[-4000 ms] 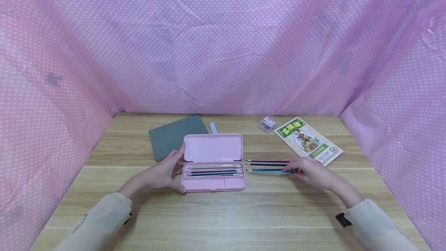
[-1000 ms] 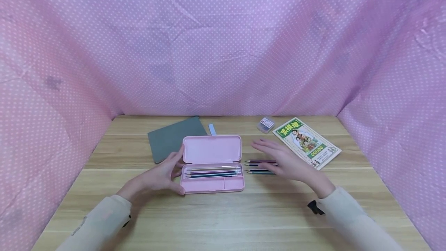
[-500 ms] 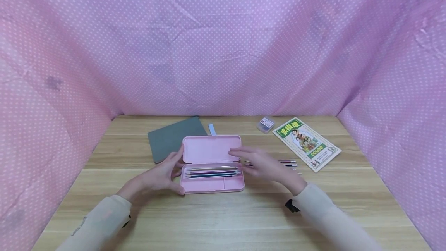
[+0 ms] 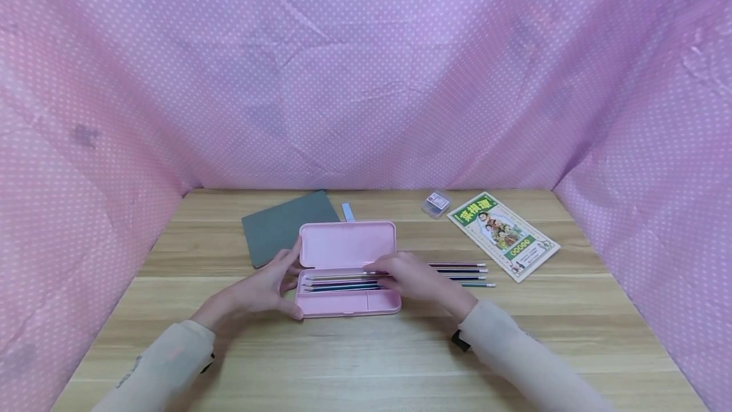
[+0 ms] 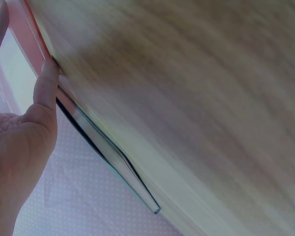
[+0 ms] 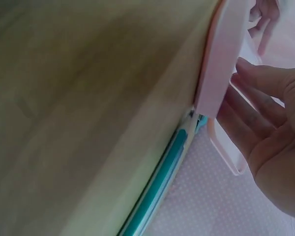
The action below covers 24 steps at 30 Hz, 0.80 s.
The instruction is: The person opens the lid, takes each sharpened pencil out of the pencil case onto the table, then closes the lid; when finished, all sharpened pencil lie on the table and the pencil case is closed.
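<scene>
At the middle of the wooden table (image 4: 320,367), directly before you, lies the pink pencil case (image 4: 333,302), its lid (image 4: 347,244) opened away from you so that the compartments can be reached from above. Lengthwise inside the case's long rear compartment lie several pencils (image 4: 343,285), presumably because that space best suits their length. Your left hand (image 4: 263,283) spans the case's left end, thumb at the front corner and index finger beside the lid, the two spread well apart; this contact probably steadies the case. Your right hand (image 4: 413,278) lies over the case's right end, fingertips at the rear compartment; whether they pinch anything or merely touch, you cannot tell, for the tips are largely hidden. To the right of the case, four loose pencils (image 4: 466,271) rest roughly parallel, rubber ends away from it, their other ends obscured by your right hand. Behind the case to its left lies a grey-green notebook (image 4: 280,227); a pale blue strip (image 4: 348,212), just behind the lid, would likely obstruct any backward slide. Behind and right of the case lie a small clear box (image 4: 436,204) and, farther right, an illustrated booklet (image 4: 503,236), set aslant.
</scene>
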Each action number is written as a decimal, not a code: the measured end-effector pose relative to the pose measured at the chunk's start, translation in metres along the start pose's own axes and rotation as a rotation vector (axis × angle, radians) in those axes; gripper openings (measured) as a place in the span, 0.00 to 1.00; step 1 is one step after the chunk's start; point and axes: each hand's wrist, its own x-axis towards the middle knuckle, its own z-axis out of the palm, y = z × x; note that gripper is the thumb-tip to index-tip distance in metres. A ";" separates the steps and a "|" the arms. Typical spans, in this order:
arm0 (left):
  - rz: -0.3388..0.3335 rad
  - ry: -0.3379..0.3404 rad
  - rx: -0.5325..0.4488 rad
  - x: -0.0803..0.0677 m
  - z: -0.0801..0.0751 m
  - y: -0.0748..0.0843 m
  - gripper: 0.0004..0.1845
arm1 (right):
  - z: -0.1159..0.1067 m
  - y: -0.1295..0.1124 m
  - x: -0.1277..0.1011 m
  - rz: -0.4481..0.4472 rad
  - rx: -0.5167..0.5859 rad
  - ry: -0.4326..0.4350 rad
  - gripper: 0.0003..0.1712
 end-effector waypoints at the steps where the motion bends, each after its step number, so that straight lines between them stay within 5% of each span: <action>1: -0.001 0.000 -0.002 0.000 0.000 0.000 0.78 | 0.001 0.000 0.001 0.008 -0.003 -0.002 0.20; 24: -0.012 0.009 -0.005 -0.001 0.001 0.002 0.78 | 0.003 -0.010 0.009 0.076 -0.054 -0.100 0.21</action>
